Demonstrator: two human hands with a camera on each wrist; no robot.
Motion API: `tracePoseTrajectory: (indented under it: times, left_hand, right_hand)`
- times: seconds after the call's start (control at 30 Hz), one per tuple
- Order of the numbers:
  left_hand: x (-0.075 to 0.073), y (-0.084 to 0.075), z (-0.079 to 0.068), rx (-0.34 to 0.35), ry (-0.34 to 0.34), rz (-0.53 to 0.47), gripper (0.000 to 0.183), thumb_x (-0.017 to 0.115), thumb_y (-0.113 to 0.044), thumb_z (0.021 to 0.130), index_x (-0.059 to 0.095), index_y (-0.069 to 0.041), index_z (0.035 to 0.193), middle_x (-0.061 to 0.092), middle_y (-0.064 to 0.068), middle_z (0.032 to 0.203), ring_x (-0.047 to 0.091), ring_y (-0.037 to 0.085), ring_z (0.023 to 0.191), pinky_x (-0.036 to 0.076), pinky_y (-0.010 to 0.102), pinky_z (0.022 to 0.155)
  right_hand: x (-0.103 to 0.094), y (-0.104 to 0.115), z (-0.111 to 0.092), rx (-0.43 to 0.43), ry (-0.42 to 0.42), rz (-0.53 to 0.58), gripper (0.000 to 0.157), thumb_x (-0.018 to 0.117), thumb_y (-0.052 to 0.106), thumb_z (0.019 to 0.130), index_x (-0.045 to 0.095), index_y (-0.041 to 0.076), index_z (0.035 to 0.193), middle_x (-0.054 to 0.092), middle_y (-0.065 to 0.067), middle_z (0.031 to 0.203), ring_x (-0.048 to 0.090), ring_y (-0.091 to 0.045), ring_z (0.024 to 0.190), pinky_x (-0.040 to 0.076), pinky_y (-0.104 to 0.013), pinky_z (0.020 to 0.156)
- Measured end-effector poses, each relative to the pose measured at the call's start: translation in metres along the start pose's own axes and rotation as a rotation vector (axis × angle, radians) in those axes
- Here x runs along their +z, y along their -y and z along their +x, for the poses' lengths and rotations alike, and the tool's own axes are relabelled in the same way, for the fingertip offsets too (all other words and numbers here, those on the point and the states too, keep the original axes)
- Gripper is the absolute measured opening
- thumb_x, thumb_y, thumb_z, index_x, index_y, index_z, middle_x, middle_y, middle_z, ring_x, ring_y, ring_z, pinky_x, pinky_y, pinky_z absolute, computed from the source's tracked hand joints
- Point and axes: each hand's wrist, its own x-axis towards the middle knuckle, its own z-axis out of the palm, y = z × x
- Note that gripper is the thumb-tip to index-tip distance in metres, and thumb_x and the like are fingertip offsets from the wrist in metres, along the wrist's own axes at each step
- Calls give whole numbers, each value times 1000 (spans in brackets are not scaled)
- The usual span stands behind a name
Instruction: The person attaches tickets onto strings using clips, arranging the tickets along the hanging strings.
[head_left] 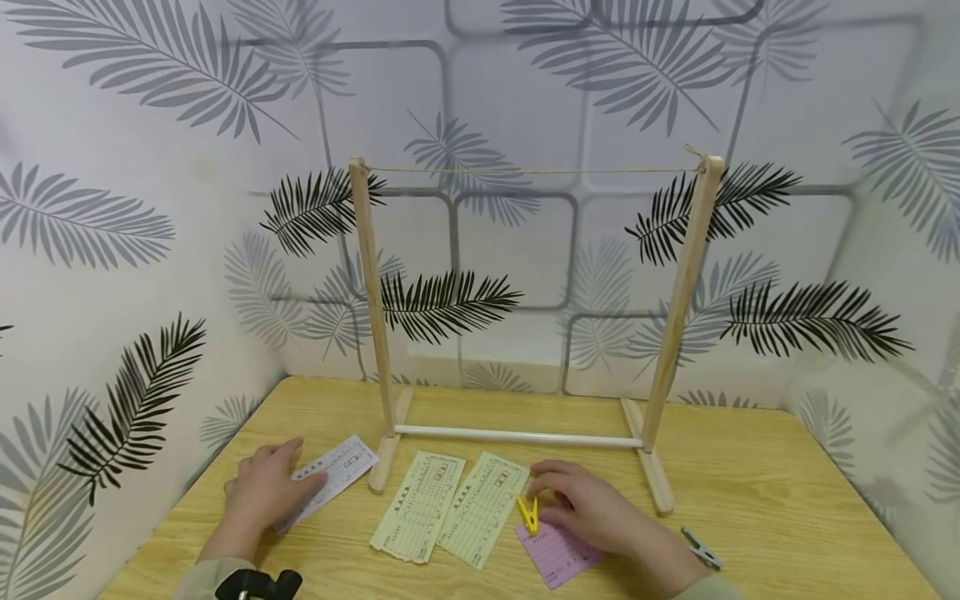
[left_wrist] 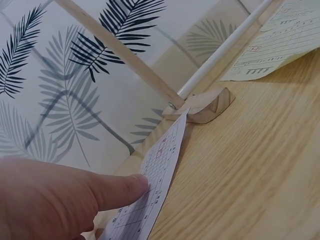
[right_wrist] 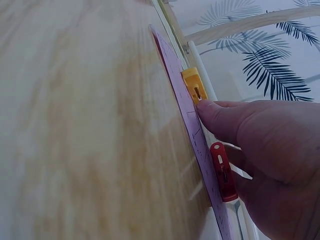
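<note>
Datum: wooden frame. White slip: just beside the frame's left foot; left hand rests its thumb on it, thumb and fingers apart. Purple slip: in front of the frame, toward its right foot, with yellow clip and red clip at it. Right hand: thumb tip contacts yellow clip; whether the fingers clamp it cannot be determined.

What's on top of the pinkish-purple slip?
A yellow clip at its edge and, seen only from the right wrist, a red clip. The right hand covers part of the slip in the head view; its underside cannot be seen.
</note>
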Motion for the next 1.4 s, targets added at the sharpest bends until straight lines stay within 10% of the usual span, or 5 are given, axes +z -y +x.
tracePoseTrajectory:
  times: [1.4]
  left_hand:
    - [-8, 8, -1, -31, 66, -12, 66, 87, -58, 93, 61, -5, 123, 73, 24, 122, 69, 45, 104, 34, 83, 97]
  right_hand:
    - [3, -4, -1, 47, -45, 66, 19, 80, 18, 104, 66, 28, 96, 67, -10, 146, 62, -37, 136, 50, -59, 111]
